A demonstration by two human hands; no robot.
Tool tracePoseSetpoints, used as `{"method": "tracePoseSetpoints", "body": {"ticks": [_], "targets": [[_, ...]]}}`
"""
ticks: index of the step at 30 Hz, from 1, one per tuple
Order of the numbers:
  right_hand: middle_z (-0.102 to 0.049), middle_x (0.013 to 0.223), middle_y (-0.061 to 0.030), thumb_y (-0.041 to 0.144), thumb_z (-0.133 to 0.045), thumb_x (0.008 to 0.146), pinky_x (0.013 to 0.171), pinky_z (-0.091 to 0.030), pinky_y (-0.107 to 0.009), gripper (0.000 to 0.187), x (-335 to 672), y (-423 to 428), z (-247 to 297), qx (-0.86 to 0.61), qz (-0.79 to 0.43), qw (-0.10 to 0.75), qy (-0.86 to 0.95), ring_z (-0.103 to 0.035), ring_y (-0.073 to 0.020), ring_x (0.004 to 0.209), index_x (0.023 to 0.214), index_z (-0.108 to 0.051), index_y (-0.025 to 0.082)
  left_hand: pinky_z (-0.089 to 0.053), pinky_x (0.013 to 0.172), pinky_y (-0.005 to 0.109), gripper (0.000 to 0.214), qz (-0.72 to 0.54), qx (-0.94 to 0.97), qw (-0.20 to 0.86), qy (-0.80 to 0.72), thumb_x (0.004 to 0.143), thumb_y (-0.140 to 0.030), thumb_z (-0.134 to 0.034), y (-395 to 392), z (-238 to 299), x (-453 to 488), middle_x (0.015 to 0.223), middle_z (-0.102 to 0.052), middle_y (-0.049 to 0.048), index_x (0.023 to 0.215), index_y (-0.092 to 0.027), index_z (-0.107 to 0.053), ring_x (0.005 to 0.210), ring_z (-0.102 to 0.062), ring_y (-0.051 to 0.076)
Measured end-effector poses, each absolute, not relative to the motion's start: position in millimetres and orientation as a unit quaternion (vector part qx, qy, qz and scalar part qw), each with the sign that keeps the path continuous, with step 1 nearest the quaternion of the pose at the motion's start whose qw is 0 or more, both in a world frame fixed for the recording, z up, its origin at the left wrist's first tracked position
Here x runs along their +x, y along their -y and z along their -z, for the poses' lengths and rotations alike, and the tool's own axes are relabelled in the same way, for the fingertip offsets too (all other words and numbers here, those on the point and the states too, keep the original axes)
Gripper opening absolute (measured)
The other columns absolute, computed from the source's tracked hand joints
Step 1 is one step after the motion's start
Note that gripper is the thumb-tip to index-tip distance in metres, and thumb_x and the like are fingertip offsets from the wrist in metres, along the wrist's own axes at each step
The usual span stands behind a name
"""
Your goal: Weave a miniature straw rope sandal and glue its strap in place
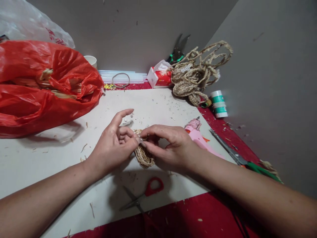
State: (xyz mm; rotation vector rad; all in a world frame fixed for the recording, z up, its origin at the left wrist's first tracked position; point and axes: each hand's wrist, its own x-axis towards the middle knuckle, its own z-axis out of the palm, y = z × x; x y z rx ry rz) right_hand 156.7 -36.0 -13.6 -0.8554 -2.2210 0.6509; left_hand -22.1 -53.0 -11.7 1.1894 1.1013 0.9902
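A small coiled piece of braided straw is held up over the white board, between my two hands. My left hand pinches its upper edge with the thumb, while the index finger is lifted away. From the other side my right hand has thumb and index finger closed at the same edge. The fingertips nearly meet and hide the exact spot they grip. Below the hands lie red-handled scissors with their blades apart, partly in shadow.
A red plastic bag with straw fills the left. At the back are clear sticks, a tissue pack and a heap of braided straw cord. On the right lie a pink glue gun, green-handled shears and a thread spool.
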Motion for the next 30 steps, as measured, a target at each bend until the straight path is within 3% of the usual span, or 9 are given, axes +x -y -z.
{"method": "tracePoseSetpoints", "body": {"ticks": [6,9,12,17,20,23,30], "targets": [[-0.059,0.067,0.0042,0.010,-0.060,0.082,0.052,-0.043,-0.020,0.016,157.6,37.5,15.0,-0.357,-0.274,0.331,0.829,-0.053,-0.0081,0.055,0.095,-0.059,0.020,-0.043,0.055,0.023,0.056,-0.422,0.533,0.569,-0.463,0.080,-0.015,-0.053,52.1,11.6,-25.2,0.060,-0.059,-0.0056,0.134,-0.024,-0.039,0.054,-0.054,0.011],[-0.062,0.077,0.0015,0.013,-0.060,0.083,0.052,-0.044,-0.021,0.022,158.0,37.5,18.1,-0.368,-0.294,0.332,0.817,-0.054,-0.0091,0.058,0.102,-0.054,0.021,-0.044,0.055,0.024,0.051,-0.434,0.542,0.536,-0.480,0.082,-0.016,-0.049,52.4,9.4,-25.4,0.055,-0.058,-0.0054,0.132,-0.020,-0.042,0.053,-0.055,0.012],[-0.065,0.088,-0.0020,0.012,-0.059,0.082,0.053,-0.045,-0.022,0.029,159.2,35.5,21.5,-0.367,-0.309,0.330,0.813,-0.054,-0.0088,0.058,0.109,-0.051,0.021,-0.047,0.055,0.025,0.045,-0.476,0.526,0.511,-0.485,0.084,-0.025,-0.054,51.7,7.5,-25.9,0.063,-0.063,-0.0030,0.128,-0.021,-0.045,0.053,-0.057,0.013],[-0.067,0.092,-0.0038,0.010,-0.056,0.081,0.053,-0.046,-0.022,0.034,160.3,32.0,22.1,-0.390,-0.321,0.321,0.801,-0.054,-0.0081,0.056,0.114,-0.052,0.020,-0.046,0.051,0.023,0.028,-0.546,0.477,0.480,-0.493,0.087,-0.033,-0.055,44.0,10.2,-28.6,0.066,-0.064,-0.0029,0.113,-0.022,-0.050,0.050,-0.056,0.012],[-0.068,0.093,-0.0041,0.009,-0.055,0.080,0.053,-0.046,-0.022,0.038,160.4,30.7,19.7,-0.396,-0.327,0.319,0.797,-0.053,-0.0075,0.055,0.117,-0.052,0.019,-0.044,0.051,0.022,0.013,-0.563,0.461,0.471,-0.499,0.088,-0.033,-0.054,38.2,14.3,-30.4,0.062,-0.061,-0.0035,0.092,-0.021,-0.053,0.049,-0.054,0.010],[-0.069,0.092,-0.0038,0.010,-0.056,0.080,0.053,-0.046,-0.022,0.038,161.6,28.5,16.3,-0.398,-0.339,0.324,0.788,-0.051,-0.0073,0.054,0.116,-0.052,0.019,-0.043,0.050,0.021,0.019,-0.574,0.451,0.467,-0.499,0.088,-0.033,-0.056,35.3,17.1,-31.9,0.060,-0.059,-0.0039,0.076,-0.020,-0.049,0.048,-0.051,0.009],[-0.068,0.083,-0.0037,0.022,-0.064,0.081,0.052,-0.047,-0.024,0.019,167.0,20.4,-1.6,-0.455,-0.341,0.392,0.723,-0.057,-0.0105,0.057,0.099,-0.061,0.017,-0.037,0.045,0.018,0.027,-0.583,0.440,0.478,-0.488,0.086,-0.031,-0.060,36.6,17.4,-33.6,0.050,-0.049,-0.0069,0.067,-0.021,-0.044,0.042,-0.046,0.007]]}}
